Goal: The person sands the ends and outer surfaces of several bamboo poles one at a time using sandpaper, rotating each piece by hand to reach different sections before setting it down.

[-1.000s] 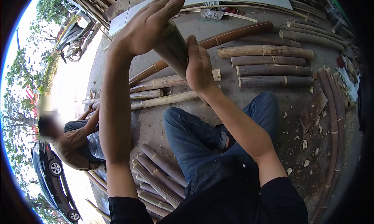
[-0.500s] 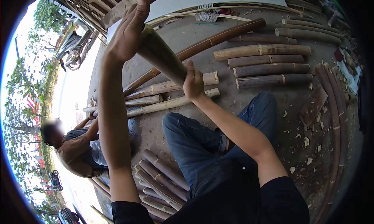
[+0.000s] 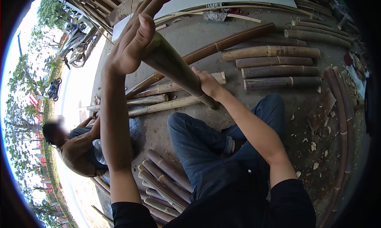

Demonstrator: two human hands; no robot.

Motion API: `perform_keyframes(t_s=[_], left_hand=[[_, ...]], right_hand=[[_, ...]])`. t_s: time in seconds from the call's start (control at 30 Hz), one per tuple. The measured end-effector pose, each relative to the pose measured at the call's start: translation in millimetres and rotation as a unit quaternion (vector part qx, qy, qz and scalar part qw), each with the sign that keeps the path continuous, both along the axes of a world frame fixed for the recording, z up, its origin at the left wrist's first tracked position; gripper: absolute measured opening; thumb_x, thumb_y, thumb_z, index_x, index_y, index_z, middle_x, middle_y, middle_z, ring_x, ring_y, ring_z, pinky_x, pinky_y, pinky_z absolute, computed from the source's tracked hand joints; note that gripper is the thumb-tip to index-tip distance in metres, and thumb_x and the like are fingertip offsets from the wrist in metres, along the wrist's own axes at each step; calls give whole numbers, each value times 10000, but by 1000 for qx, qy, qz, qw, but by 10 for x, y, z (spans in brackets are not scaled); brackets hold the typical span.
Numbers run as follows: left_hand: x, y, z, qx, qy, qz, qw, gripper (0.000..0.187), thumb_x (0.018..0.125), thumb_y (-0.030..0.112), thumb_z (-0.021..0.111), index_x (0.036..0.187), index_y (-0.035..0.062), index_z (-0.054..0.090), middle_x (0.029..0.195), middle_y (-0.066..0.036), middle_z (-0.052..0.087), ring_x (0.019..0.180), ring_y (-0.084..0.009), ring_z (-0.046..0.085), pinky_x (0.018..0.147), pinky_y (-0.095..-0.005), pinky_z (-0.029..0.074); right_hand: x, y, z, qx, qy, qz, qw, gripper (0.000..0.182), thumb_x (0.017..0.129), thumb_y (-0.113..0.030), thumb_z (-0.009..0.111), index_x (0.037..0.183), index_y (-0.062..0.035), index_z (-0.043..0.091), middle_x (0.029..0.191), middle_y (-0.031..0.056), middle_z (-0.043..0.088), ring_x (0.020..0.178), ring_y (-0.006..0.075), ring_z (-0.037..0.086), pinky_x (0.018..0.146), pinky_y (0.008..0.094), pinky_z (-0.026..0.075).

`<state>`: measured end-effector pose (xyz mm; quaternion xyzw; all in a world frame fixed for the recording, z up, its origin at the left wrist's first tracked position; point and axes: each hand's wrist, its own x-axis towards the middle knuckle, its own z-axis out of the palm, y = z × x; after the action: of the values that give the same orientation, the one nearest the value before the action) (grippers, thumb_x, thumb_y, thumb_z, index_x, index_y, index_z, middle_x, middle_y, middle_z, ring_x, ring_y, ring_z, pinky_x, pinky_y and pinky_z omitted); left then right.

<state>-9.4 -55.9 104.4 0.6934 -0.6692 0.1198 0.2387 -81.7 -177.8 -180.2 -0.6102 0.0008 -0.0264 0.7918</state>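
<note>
A thick green-brown bamboo piece [image 3: 173, 66] slants in the air in front of my crossed legs. Against its upper end rests the palm of my left hand [image 3: 133, 39], the fingers stretched out and spread. My right hand [image 3: 208, 84] is on the side of the piece near its lower end, with the thumb visible along it and the other fingers partly hidden behind. Below the piece, pale bamboo poles [image 3: 166, 107] and a long brown pole [image 3: 234, 36] lie on the floor.
Cut bamboo lengths [image 3: 281, 72] lie in rows at the right, beside long dark poles [image 3: 342, 126]. More pieces [image 3: 166, 180] are piled by my left leg. Another person [image 3: 77, 152] sits at the left. Wood chips [image 3: 313, 146] are scattered at the right.
The held bamboo's lower end now shows beyond my right hand, which has moved slightly right and down. My left hand's fingers are more spread. A second motorbike has come into view at the left.
</note>
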Motion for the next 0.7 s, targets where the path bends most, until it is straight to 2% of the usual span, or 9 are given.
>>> perform_keyframes(t_s=[0.1,0.17,0.27,0.33,0.4,0.47,0.57,0.63,0.7], left_hand=[[-7,-62,-9,-10,16,-29,999,878,1037,708,186,1557,46,438,1587,-233,422,1507,-406,339,1233,-490,250],[-57,-105,-52,-24,20,-11,999,857,1055,684,216,1570,27,406,1598,-243,400,1509,-401,339,1224,-465,269],[-130,-148,0,-14,-58,37,998,963,1024,746,146,1574,-12,369,1623,-229,371,1538,-349,306,1250,-426,207],[-157,-171,89,-28,-44,17,999,852,1055,674,269,1527,-11,454,1569,-238,457,1485,-367,410,1219,-435,300],[-317,-145,180,-34,-48,165,985,763,935,512,634,1443,-44,510,1430,-276,556,1390,-395,493,1170,-470,355],[-595,-183,177,-64,17,222,973,739,910,484,707,1398,-50,554,1334,-292,616,1291,-382,591,1082,-488,449],[-913,-233,482,32,111,305,945,722,968,521,646,1393,-57,563,1303,-303,633,1273,-364,611,1050,-468,482],[-998,-207,819,263,363,242,861,734,1023,569,541,1392,-65,564,1289,-311,649,1261,-357,625,1042,-445,502],[-1097,-320,606,197,274,306,890,765,1028,598,504,1400,-68,558,1296,-317,646,1268,-360,624,1052,-437,497]], right_hand=[[-59,-23,1111,46,36,-37,998,664,1097,-526,402,1236,69,662,1222,134,678,1082,161,602,999,324,441],[-136,18,1883,26,-66,-126,989,728,1103,-505,301,1007,111,678,1069,267,703,1022,320,647,960,409,452],[-14,69,1995,-115,-264,-259,922,737,1100,-530,300,967,89,676,975,259,711,938,330,669,879,431,478],[-113,99,1942,-25,-205,-208,956,740,1106,-521,287,869,63,674,811,244,697,791,340,675,776,457,490],[-73,149,1555,-73,-167,-248,951,761,1111,-511,274,754,46,650,665,232,644,677,371,650,717,482,485],[-76,213,1479,-65,-167,-272,945,776,1114,-497,273,684,47,620,608,237,605,620,390,628,669,500,474],[-125,314,1460,-56,-181,-293,937,774,1117,-497,284,680,44,623,596,228,596,604,391,618,649,492,468],[-155,384,1459,-67,-250,-377,889,745,1122,-475,291,691,31,627,566,207,573,574,395,601,628,474,464],[-225,370,1449,-71,-236,-376,893,714,1125,-462,288,735,23,638,604,211,588,605,387,610,637,460,470]])
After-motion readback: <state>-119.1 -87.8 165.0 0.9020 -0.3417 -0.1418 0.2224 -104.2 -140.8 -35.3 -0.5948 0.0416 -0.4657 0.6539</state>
